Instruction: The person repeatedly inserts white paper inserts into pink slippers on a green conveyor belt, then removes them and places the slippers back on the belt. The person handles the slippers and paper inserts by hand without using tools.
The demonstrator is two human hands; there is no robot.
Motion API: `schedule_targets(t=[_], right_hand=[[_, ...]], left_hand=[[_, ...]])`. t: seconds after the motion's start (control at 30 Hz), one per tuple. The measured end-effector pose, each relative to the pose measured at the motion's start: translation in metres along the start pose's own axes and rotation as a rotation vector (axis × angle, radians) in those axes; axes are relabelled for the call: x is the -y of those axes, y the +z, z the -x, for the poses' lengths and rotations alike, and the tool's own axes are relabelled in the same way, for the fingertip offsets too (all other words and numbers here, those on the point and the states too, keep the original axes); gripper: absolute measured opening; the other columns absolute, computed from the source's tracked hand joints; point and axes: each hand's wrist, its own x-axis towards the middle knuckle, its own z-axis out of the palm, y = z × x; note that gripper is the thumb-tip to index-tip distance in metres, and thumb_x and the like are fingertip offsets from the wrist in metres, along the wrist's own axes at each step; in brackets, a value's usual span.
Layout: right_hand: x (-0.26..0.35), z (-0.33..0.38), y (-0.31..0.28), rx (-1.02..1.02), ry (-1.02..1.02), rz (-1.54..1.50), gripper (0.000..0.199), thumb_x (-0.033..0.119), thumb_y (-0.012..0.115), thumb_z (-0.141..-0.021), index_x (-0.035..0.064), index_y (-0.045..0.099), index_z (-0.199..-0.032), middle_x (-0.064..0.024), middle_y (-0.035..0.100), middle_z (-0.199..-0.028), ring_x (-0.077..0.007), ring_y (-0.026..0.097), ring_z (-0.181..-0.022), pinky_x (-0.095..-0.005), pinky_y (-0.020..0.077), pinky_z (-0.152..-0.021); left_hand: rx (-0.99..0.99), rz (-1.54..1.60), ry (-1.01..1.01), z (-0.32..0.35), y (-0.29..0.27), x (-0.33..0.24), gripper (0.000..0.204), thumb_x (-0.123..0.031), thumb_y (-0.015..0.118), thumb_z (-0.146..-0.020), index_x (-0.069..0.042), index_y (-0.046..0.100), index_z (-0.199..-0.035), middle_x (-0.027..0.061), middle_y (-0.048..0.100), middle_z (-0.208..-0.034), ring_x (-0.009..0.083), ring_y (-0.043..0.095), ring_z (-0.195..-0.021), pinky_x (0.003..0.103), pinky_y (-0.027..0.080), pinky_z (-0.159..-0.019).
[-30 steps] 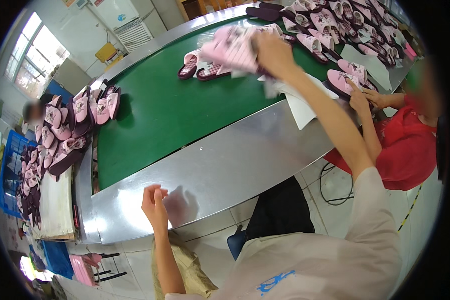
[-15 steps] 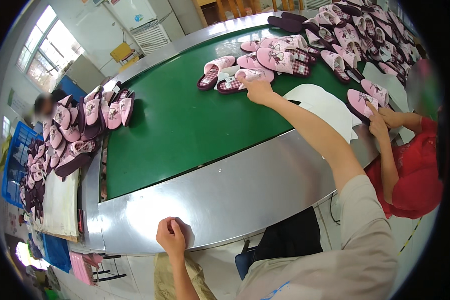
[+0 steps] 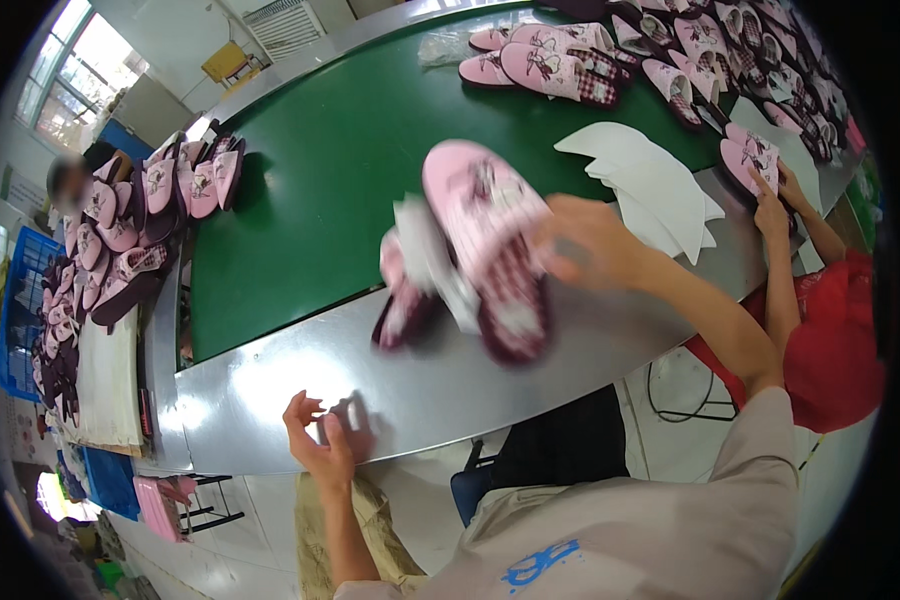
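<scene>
My right hand (image 3: pixel 588 240), somewhat blurred by motion, grips a pink slipper (image 3: pixel 490 215) with a checked lining and dark sole by its side. A second slipper (image 3: pixel 400 300) hangs just to its left, with a white paper piece (image 3: pixel 425 255) between the two. Both are over the near edge of the green table surface (image 3: pixel 300 240). My left hand (image 3: pixel 322 440) is at the steel border (image 3: pixel 410 400) of the table, fingers apart and slightly curled, holding nothing.
More pink slippers (image 3: pixel 555 65) lie at the far side, beside a large heap (image 3: pixel 730 60) at the far right. White paper sheets (image 3: pixel 640 185) sit right of centre. A co-worker in red (image 3: pixel 835 340) handles slippers (image 3: pixel 750 160). Slippers (image 3: pixel 160 190) are piled left, near a blue crate (image 3: pixel 20 310).
My right hand has lifted the pair of slippers from the far group and brought it toward me. My left hand has opened from a loose fist.
</scene>
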Motion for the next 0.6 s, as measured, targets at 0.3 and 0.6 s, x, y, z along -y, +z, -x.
schedule_targets(t=[0.3, 0.6], right_hand=[[0.083, 0.123, 0.045, 0.029, 0.235, 0.168, 0.050, 0.019, 0.068, -0.091, 0.0033, 0.061, -0.138, -0.0191, 0.064, -0.131, -0.0400, 0.060, -0.123, -0.0511, 0.0439, -0.110], [0.102, 0.110, 0.054, -0.331, 0.630, -0.286, 0.034, 0.035, 0.070, -0.102, 0.0024, 0.064, -0.099, -0.0104, 0.062, -0.078, -0.0241, 0.059, -0.070, -0.0355, 0.0487, -0.067]], left_hand=[[0.272, 0.122, 0.284, 0.026, 0.122, -0.118, 0.052, -0.011, 0.074, -0.093, -0.003, 0.060, -0.143, 0.0187, 0.058, -0.150, 0.0303, 0.052, -0.142, 0.043, 0.041, -0.119], [0.371, 0.396, 0.317, -0.006, 0.111, -0.115, 0.058, -0.019, 0.078, -0.088, -0.002, 0.061, -0.141, 0.0152, 0.071, -0.129, 0.0346, 0.065, -0.125, 0.043, 0.048, -0.108]])
